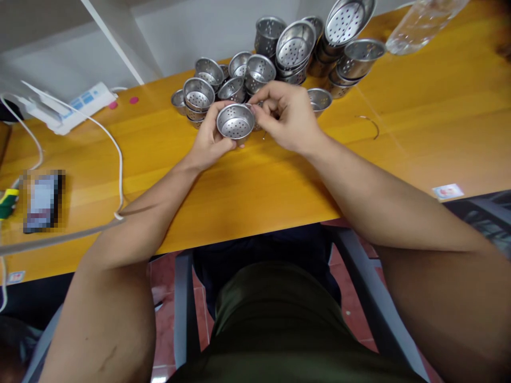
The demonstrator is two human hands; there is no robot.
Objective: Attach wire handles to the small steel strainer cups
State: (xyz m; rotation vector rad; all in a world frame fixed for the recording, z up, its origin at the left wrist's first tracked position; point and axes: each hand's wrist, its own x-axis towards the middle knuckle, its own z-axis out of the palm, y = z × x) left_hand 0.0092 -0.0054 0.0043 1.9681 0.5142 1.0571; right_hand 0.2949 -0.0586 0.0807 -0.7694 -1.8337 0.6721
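L hand grips perforated steel cup; R hand fingers pinched at cup rim, cup pile behind

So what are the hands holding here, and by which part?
The left hand cups a perforated metal cup by its side wall; the right hand pinches at its rim.

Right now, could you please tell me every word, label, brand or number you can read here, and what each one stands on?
None can be read.
Power strip: blue markings, too small to read.
Small card at the table edge: print too blurred.
Sticker at the left edge: too small.
Pixelated item: unreadable.
Perforated metal cup in the left hand and right hand: no markings visible.
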